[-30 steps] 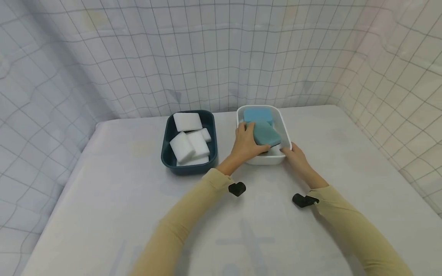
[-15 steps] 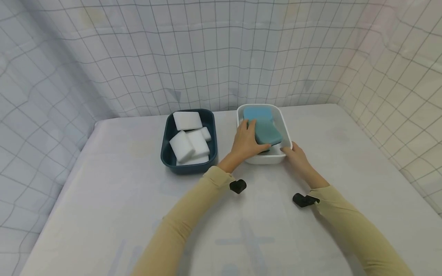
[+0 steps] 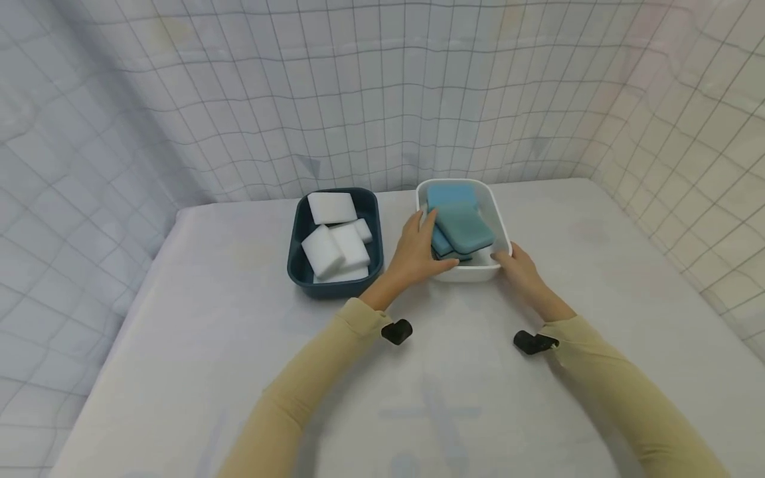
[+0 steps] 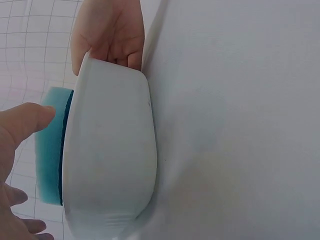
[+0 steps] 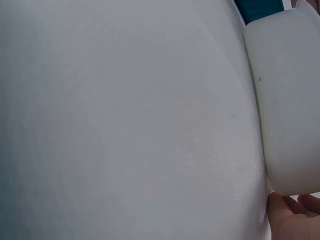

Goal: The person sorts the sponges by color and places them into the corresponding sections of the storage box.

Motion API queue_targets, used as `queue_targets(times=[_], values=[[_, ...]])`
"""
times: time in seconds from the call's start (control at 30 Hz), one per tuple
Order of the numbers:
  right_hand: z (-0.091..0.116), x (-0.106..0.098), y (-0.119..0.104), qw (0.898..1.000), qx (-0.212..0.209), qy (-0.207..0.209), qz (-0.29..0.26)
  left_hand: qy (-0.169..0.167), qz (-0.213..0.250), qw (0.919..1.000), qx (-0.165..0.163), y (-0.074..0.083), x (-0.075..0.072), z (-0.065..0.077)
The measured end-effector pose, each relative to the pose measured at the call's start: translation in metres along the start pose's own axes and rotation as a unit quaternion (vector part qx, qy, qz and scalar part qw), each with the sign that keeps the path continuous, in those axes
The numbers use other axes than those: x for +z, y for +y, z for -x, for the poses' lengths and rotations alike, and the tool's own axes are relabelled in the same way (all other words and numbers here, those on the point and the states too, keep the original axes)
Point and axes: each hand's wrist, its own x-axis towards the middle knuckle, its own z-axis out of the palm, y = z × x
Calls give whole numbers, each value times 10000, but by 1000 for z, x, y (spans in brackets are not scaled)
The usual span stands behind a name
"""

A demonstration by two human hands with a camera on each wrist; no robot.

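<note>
A white plastic tub (image 3: 472,274) holds several blue and teal sponges. On top lies a teal sponge (image 3: 465,229), tilted toward the front right; in the left wrist view this sponge (image 4: 49,160) shows a dark underside above the tub's rim. My left hand (image 3: 415,253) hovers at the tub's left front corner with fingers spread and thumb extended, holding nothing. At the opposite front corner my right hand (image 3: 524,275) pinches the rim, thumb inside and fingers along the outer wall. Its fingers (image 5: 290,215) partly show in the right wrist view.
Left of the white tub stands a dark blue tub (image 3: 335,291) with several white sponge blocks (image 3: 332,208) piled in it. Both stand near the far edge of a white-covered table (image 3: 239,332). A grid-patterned white curtain (image 3: 358,99) hangs behind and at both sides.
My left hand has let go of the teal sponge and drawn back left and toward me. The sponge lies in the tub, slightly turned. My right hand keeps its place at the corner.
</note>
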Motion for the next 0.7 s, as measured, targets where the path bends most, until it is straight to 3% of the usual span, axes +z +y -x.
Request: queue_targets(times=[0.2, 0.37, 0.7], values=[[-5, -7, 0, 9996, 116, -132, 214, -73, -42, 9998, 160, -5, -5, 14], [-5, -14, 2, 9985, 227, -415, 261, -166, 106, 9994, 275, -11, -10, 34], [13, -28, 25, 9913, 335, -986, -810, -477, -5, 9988, 65, -16, -15, 84]])
